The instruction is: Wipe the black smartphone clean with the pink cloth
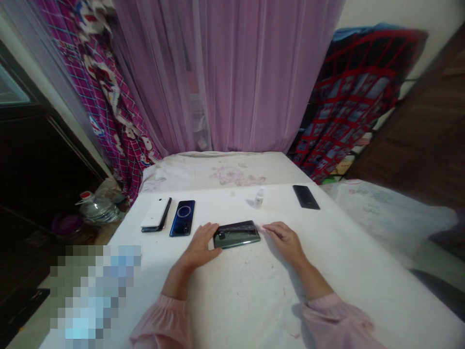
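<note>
A dark, glossy phone (pixel 237 234) lies back up on the white cloth, its camera block toward the left end. My left hand (pixel 201 245) grips that left end, with the fingers at the far edge and the thumb along the near edge. Just past the phone's right end, my right hand (pixel 286 241) is closed in a pinch on a small pale pink piece (pixel 262 227), whose kind is too small to make out. Beyond the phone stands a small white bottle (pixel 259 199).
To the left are a blue phone (pixel 182 218) with a ring on its back and a stack topped by a white phone (pixel 155 213). Another black phone (pixel 306 197) lies at the far right. A purple curtain (pixel 250 72) hangs behind the table. A blurred patch covers the lower left.
</note>
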{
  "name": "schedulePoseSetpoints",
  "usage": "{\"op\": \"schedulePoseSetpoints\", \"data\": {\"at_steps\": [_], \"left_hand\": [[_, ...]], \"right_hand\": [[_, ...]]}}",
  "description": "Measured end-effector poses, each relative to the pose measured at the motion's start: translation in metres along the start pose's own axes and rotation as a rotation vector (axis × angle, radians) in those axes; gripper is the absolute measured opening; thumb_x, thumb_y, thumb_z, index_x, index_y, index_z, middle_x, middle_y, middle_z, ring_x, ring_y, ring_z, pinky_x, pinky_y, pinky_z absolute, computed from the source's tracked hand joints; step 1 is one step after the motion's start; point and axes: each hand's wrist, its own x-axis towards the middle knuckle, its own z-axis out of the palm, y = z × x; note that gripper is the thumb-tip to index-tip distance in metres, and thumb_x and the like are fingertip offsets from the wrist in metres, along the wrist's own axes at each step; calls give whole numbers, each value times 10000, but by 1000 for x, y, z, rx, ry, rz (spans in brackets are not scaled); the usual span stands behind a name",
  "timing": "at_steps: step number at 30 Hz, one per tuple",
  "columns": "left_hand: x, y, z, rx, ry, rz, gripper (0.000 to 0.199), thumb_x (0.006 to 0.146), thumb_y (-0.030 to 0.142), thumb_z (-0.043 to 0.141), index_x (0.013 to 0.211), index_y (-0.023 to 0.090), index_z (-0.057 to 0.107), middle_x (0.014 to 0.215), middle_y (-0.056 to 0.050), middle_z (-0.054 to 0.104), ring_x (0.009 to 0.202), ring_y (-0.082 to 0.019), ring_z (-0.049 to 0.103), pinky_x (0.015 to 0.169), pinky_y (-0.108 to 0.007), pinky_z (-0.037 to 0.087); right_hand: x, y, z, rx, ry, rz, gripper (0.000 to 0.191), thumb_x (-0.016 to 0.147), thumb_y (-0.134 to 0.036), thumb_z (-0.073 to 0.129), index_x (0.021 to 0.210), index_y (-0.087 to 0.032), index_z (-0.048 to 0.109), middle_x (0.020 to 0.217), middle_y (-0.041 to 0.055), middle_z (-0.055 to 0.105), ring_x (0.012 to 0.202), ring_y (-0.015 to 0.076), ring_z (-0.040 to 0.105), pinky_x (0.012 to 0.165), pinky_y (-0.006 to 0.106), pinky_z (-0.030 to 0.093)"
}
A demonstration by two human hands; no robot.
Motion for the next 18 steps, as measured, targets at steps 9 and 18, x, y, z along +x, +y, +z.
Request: {"op": "schedulePoseSetpoints", "data": {"at_steps": [9, 18], "left_hand": [[4, 32, 13, 252, 89, -51, 814, 806, 564, 629, 1439, 137, 345, 1497, -158, 367, 1403, -343, 261, 1135, -588, 125], [17, 65, 34, 371, 177, 49, 565, 937, 472, 467, 1380, 122, 438, 1454, -133, 444, 1350, -321, 366, 1117, -520, 233]], "right_hand": [[1, -4, 6, -25, 49, 182, 319, 815, -434, 531, 906, -207, 736, 929, 73, 735, 857, 207, 669, 783, 319, 511], [-8, -39, 14, -445, -109, 212, 282, 901, -348, 477, 966, -267, 740, 938, 15, 727, 874, 163, 659, 733, 232, 440]]}}
